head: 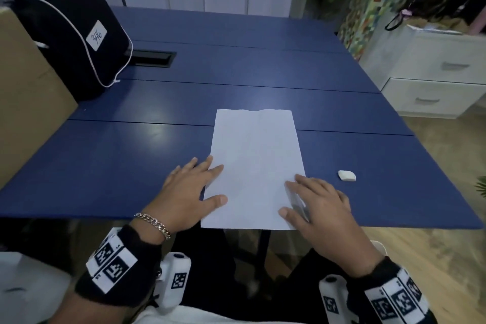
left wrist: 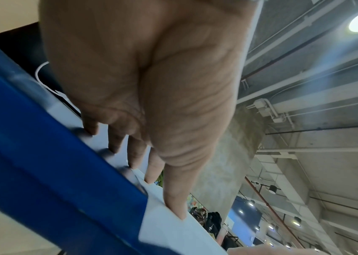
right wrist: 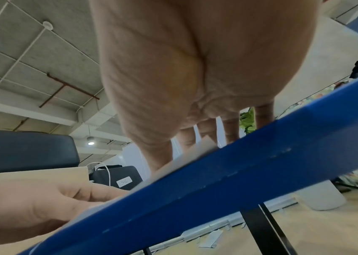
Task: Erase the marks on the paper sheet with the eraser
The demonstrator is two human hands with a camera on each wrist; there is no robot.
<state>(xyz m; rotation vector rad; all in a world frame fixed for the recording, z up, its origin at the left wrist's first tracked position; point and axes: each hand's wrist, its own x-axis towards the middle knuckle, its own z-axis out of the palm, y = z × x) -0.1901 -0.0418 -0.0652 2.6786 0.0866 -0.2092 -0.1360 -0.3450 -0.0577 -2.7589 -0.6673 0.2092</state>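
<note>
Step in hand: we are settling the paper sheet (head: 256,166) before any rubbing starts — the eraser (head: 346,175) is not yet picked up.
Paper sheet: it lies flat on the blue table (head: 118,160), its near edge reaching the table's front edge or perhaps just past it; we cannot make out any marks on it from the head view.
Left hand (head: 189,194): our grip here is apart, the fingers spread and straight, the index finger and thumb lying on the sheet's left edge and the others on the table beside it.
Right hand (head: 319,208): the grip is apart too, holding nothing, the fingers laid flat over the sheet's near right corner; in the right wrist view that corner looks slightly lifted under the fingertips.
Eraser: a small white block on the table, to the right of the sheet and apart from it, near our right hand but untouched.
Next move, as we judge it: the right hand should leave the corner, reach right and pinch the eraser, while the left hand presses on so the sheet does not slide.
What it calls for: a firm hold-down — thin paper will creep or crease under rubbing — and a look for where the marks are.
Elsewhere: a black bag (head: 76,34) stands at the far left of the table.
</note>
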